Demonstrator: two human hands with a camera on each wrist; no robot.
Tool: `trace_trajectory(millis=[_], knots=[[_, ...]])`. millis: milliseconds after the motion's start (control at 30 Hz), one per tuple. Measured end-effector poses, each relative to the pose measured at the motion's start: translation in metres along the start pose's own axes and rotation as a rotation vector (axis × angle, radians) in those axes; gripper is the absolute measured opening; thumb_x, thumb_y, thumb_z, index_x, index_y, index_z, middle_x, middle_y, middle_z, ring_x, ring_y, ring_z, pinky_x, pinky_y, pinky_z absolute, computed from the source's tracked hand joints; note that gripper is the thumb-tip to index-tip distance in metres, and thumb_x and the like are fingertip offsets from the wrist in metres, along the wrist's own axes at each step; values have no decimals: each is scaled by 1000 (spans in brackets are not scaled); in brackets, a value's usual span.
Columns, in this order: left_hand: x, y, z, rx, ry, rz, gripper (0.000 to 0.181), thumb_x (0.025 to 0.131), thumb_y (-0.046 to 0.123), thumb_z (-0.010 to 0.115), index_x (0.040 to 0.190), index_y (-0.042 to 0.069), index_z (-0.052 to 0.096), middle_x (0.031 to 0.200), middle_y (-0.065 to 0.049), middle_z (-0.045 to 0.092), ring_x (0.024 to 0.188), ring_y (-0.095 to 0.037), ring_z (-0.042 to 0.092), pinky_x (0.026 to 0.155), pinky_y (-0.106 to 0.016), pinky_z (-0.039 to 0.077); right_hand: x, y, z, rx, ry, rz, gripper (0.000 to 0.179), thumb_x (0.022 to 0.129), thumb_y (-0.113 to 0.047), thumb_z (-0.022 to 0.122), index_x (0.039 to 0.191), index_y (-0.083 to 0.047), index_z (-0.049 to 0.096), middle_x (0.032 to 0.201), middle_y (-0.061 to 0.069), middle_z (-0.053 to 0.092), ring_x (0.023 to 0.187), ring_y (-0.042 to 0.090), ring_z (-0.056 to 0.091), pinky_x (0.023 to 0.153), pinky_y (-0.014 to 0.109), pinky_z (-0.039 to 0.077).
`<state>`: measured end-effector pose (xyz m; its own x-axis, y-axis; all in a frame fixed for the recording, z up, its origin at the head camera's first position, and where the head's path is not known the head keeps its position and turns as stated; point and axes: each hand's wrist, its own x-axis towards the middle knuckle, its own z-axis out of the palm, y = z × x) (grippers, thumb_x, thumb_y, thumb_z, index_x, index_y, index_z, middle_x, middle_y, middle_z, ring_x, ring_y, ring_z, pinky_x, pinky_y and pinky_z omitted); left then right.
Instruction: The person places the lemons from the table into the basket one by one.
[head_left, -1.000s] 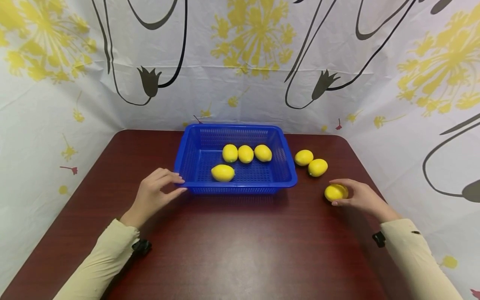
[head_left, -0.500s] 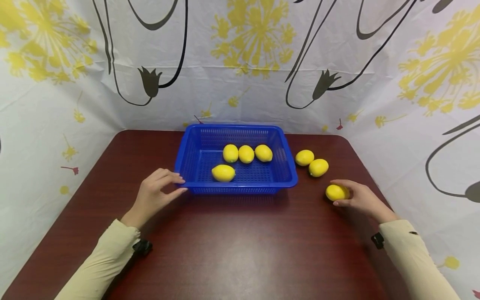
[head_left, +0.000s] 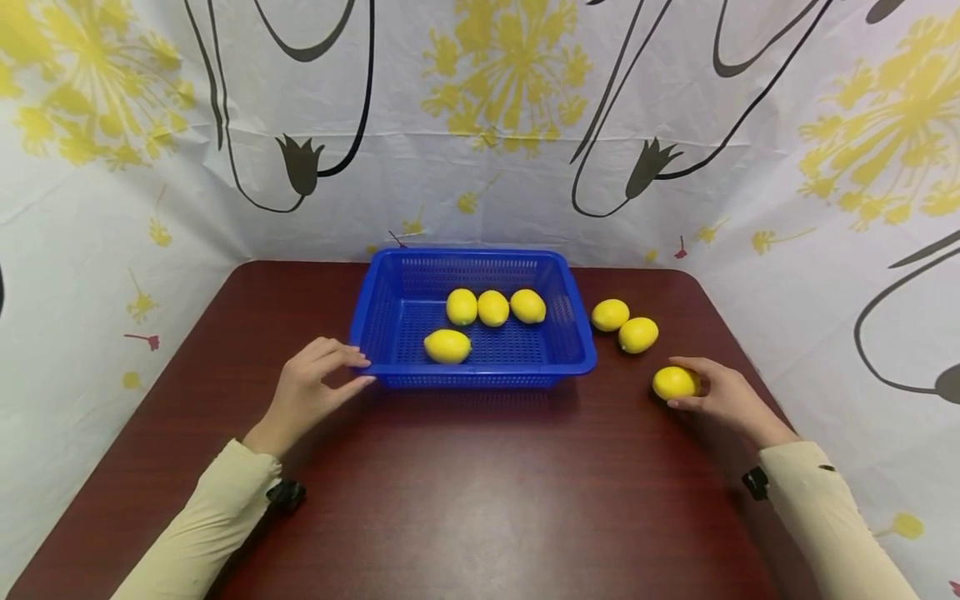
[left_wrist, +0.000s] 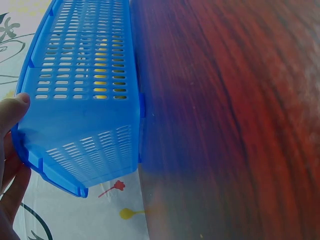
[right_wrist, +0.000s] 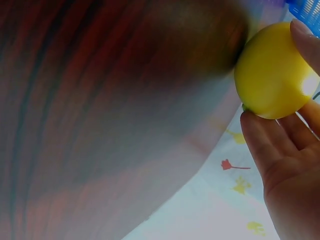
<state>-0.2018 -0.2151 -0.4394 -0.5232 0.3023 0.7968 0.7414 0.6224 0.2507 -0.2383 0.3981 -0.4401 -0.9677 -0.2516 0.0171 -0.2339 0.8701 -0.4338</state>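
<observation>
In the head view my left hand [head_left: 318,379] grips the near left corner of a blue plastic basket [head_left: 465,370]. The left wrist view has the thumb on the outside of the basket [left_wrist: 80,112] and the fingers at its rim. Inside the basket lie several yellow lemons, one [head_left: 447,347] near the front and others, such as this lemon [head_left: 492,308], in a row behind. To the right of the basket, my right hand [head_left: 723,400] holds another lemon [head_left: 674,383] between thumb and fingers, low over the table. The right wrist view shows this lemon [right_wrist: 272,72] close up.
Two loose lemons, a farther lemon [head_left: 610,315] and a nearer lemon [head_left: 638,335], lie together by the basket's right side. The dark red table [head_left: 480,483] stretches in front. A white patterned cloth [head_left: 480,192] hangs round its back and sides.
The lemon in my right hand has shifted very slightly away from me, and the fingers sit a little closer round it. My left hand and the basket stay in place.
</observation>
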Motion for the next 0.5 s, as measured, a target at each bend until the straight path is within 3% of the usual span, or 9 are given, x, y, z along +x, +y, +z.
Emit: trace_trajectory(millis=[500], knots=[[-1,-1,1,5,2,2,34,61,10,92,91,8,76,88,-4,74,88,-19,65,86,-17,48,-1,1,4,31,46,22,77,80,-42,81,140,-3,53,140,25,54,124,43,51,96,60,43]])
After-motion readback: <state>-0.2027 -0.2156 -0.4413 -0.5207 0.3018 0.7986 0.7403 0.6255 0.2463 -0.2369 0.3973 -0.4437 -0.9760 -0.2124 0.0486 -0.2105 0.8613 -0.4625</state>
